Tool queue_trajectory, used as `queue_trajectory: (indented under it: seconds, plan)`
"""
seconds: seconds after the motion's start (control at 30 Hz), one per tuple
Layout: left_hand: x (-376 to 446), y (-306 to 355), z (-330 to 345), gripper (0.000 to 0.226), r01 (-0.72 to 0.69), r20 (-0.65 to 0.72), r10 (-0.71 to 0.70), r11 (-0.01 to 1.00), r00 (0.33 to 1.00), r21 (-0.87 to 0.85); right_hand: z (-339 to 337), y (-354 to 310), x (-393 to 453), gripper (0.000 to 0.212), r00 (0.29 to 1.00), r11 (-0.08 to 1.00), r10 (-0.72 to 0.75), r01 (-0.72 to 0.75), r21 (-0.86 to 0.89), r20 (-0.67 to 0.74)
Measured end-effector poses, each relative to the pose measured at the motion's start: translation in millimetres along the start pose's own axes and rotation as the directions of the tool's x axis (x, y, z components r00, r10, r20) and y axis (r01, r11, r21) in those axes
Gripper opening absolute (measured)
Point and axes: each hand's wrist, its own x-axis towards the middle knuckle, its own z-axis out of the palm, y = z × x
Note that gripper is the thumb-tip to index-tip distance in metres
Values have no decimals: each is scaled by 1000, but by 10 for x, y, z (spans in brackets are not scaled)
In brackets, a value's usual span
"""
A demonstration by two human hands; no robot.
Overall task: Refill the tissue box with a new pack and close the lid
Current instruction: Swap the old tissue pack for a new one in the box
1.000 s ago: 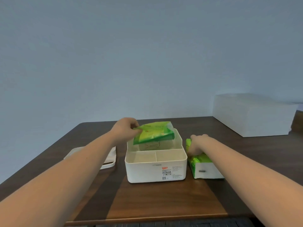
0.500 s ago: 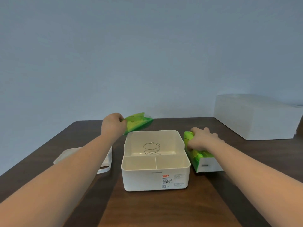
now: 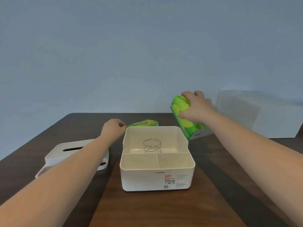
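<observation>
The white tissue box [image 3: 144, 177] stands open at the table's middle, with a wire spring [image 3: 152, 145] in its rear compartment and two bare front compartments. Its lid [image 3: 72, 154] lies to the left, partly under my left forearm. My right hand [image 3: 196, 107] grips a full green tissue pack [image 3: 180, 105], held tilted in the air above the box's right rear corner. A flat, nearly empty green pack [image 3: 144, 124] lies on the table behind the box. My left hand [image 3: 113, 128] is closed at its left end, fingers pinched on the wrapper's edge.
A large white block-shaped box [image 3: 262, 115] sits at the back right of the dark wooden table [image 3: 164, 210]. A plain wall rises behind the table's far edge.
My left hand lifted the flat green pack out of the box and set it down behind it. My right hand raised the full pack off the table beside the box.
</observation>
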Motion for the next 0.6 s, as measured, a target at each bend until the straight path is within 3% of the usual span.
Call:
queue_trajectory:
  seconds: [0.13,0.23,0.4,0.5,0.6]
  plan:
    - [-36,-96,-47,31,29,-2,-29,1000,1000,-6,-117,-224,-38,79,985,989,-147,145,-31,-84]
    - [-71,-164,-86,28,49,28,-49,999,998,-8,-173,-389,-98,85,951,953,-303,302,-19,-65]
    - [-138,-251,-171,26,40,57,-41,999,998,15,-42,-590,-286,100,765,778,-590,624,-73,259]
    - [-172,-306,-250,27,31,81,-34,999,996,32,104,-639,-370,102,679,684,-612,712,-161,405]
    - [-193,-368,-341,28,27,85,-32,998,996,53,141,-670,-409,101,644,635,-597,744,-209,478]
